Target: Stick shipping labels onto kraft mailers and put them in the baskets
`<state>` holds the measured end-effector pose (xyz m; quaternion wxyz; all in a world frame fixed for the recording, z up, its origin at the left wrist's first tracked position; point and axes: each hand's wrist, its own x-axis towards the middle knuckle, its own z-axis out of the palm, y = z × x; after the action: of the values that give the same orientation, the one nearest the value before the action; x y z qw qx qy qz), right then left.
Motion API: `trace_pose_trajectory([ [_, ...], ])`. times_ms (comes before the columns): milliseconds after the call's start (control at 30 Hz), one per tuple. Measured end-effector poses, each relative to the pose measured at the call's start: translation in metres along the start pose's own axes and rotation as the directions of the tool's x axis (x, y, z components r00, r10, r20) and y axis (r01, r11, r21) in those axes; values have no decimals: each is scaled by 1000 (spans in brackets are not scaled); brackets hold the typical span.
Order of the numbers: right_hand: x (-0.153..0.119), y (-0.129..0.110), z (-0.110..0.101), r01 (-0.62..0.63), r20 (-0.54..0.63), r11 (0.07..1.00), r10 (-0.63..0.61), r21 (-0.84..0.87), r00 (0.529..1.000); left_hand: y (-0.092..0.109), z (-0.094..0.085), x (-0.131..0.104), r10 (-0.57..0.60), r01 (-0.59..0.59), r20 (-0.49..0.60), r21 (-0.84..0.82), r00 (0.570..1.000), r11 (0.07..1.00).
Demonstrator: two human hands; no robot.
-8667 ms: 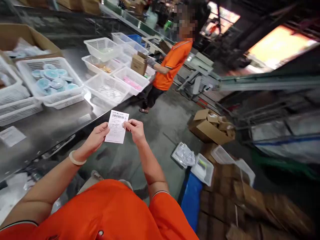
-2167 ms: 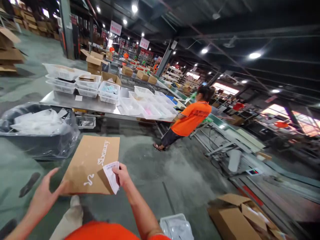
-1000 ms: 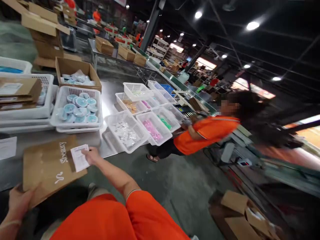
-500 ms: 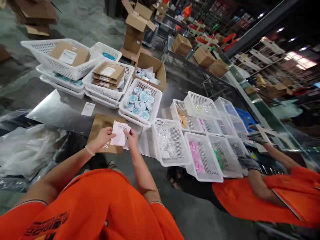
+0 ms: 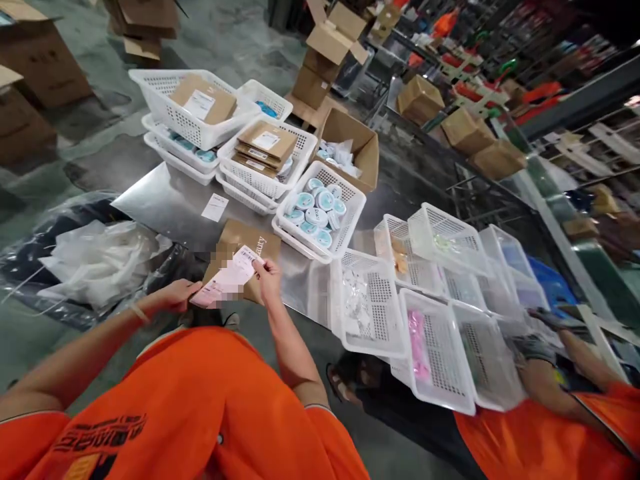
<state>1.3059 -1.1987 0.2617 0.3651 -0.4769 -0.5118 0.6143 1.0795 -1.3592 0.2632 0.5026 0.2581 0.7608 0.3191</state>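
Note:
Between my two hands a pink and white paper label with a barcode (image 5: 235, 273) is stretched out, partly blurred by pixelation. My left hand (image 5: 181, 295) pinches its lower left end, and my right hand (image 5: 269, 279) grips the upper right end, thumb on top. Beneath the label lies a flat brown mailer (image 5: 271, 248) with white lettering on the metal table (image 5: 150, 197). A small white slip (image 5: 215, 207) rests on the table beyond it. Round blue-and-white tins (image 5: 320, 208) fill a white basket (image 5: 350, 237) beyond my right hand.
White baskets holding brown parcels (image 5: 263, 148) stand at the back left. An open carton (image 5: 367, 157) is behind the tins. Baskets of small bagged items (image 5: 417, 343) line the right side, where a gloved co-worker (image 5: 540, 360) reaches in. A plastic-lined bin (image 5: 105, 260) stands at left.
The paper was upright and gathered between both hands; now it is spread and slanted, with my left hand lower and farther from my right. The view has shifted left.

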Motion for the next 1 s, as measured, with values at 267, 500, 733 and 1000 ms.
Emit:
trace_pose_trajectory([
  [267,-5,11,52,-54,120,998,52,11,991,25,18,-5,283,-309,-123,-377,951,873],
  [500,-3,17,41,-17,169,998,28,-68,985,22,15,-7,287,-351,-280,-216,916,911],
  [733,3,8,-3,617,419,745,-490,-254,765,30,-24,-11,303,-215,287,-301,909,929],
  [1000,-9,10,7,755,357,575,-666,-314,655,51,27,-11,361,-224,193,-503,913,835],
])
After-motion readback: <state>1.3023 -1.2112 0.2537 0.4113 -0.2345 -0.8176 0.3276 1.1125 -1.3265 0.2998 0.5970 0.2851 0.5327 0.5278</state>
